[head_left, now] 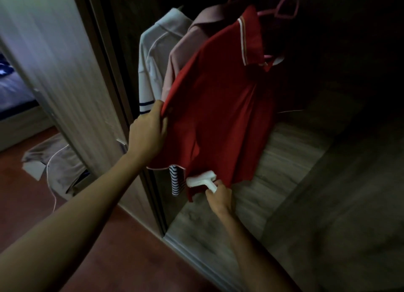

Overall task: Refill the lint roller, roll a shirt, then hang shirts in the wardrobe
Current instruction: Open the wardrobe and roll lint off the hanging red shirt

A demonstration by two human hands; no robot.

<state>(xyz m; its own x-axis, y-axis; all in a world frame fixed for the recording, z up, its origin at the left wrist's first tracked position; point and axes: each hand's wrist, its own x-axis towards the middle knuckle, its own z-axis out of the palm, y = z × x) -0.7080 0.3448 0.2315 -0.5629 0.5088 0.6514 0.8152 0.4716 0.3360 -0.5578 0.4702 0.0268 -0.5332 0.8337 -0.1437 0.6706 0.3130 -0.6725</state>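
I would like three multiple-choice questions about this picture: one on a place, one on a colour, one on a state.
1. Where does the lint roller touch the red polo shirt?
A collar
B lower hem
C shoulder

2. What colour is the hanger?
A pink
B black
C green

3. What is the left hand doing?
A hanging free
B gripping the shirt's edge
C closing the door

Answers:
1 B, the lint roller in the right hand lies at the hem of the red polo shirt.
2 A, the hanger is pink.
3 B, the left hand pinches the fabric.
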